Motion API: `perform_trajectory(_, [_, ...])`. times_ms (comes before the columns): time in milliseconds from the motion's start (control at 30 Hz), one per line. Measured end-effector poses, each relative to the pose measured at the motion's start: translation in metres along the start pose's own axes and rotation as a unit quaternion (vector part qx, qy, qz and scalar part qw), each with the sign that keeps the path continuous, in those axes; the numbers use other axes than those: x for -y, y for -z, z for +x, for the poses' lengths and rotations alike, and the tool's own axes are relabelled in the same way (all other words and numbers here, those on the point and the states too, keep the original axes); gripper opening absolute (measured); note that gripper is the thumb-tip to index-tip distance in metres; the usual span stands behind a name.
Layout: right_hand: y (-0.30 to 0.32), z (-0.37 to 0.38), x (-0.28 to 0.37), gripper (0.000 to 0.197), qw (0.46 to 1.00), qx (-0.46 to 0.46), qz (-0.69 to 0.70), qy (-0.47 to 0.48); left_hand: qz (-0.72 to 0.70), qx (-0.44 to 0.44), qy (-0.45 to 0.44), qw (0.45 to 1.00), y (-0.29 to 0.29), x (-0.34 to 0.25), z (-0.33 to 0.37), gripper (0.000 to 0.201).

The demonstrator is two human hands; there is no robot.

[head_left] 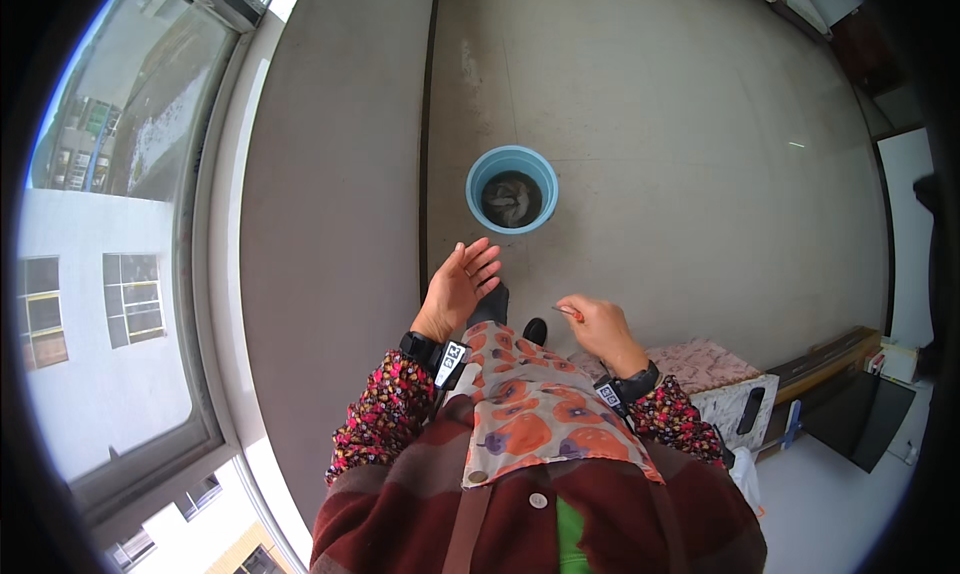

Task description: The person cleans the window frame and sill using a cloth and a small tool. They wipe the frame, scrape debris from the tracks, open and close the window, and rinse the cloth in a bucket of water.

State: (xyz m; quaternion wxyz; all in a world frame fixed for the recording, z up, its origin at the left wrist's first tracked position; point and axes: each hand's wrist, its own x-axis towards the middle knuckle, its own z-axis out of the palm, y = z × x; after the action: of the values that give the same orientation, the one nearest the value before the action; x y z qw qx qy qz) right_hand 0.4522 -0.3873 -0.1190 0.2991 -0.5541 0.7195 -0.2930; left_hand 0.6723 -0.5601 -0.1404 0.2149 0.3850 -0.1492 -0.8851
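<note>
My left hand [460, 292] is held out over the near side of a light blue bucket [475, 199], its fingers apart and nothing in it. Inside the bucket, dark water partly covers a greyish, cloth-like thing [512, 206]. My right hand [605, 332] is closed around a small tool with an orange handle [571, 314]; a thin metal tip sticks out to the left, and its exact kind cannot be made out. Both hands are in the air, away from the bucket. An orange-patterned apron [520, 424] hangs below them.
A wide grey-brown ledge [330, 224] runs along the left, beside a window [120, 304]. The bucket stands on a beige tiled floor [680, 174]. At right are a box with a pink patterned top [690, 362] and a dark panel [850, 414]. A shoe [535, 330] shows below.
</note>
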Motion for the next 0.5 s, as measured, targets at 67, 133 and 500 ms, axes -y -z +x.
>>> perform_trajectory(67, [-0.009,0.027,-0.01,0.011,0.999,0.036,-0.003,-0.04,0.018,-0.024,0.024,0.999,0.012,-0.011,0.035,0.049])
perform_trajectory(133, [-0.015,0.061,-0.022,0.017,0.994,0.071,-0.017,-0.079,0.017,-0.038,0.037,0.998,0.027,-0.025,0.076,0.044])
perform_trajectory(500, [-0.123,0.295,-0.154,0.029,0.966,0.158,-0.013,-0.206,0.075,-0.185,0.084,0.976,0.122,-0.062,0.291,0.043])
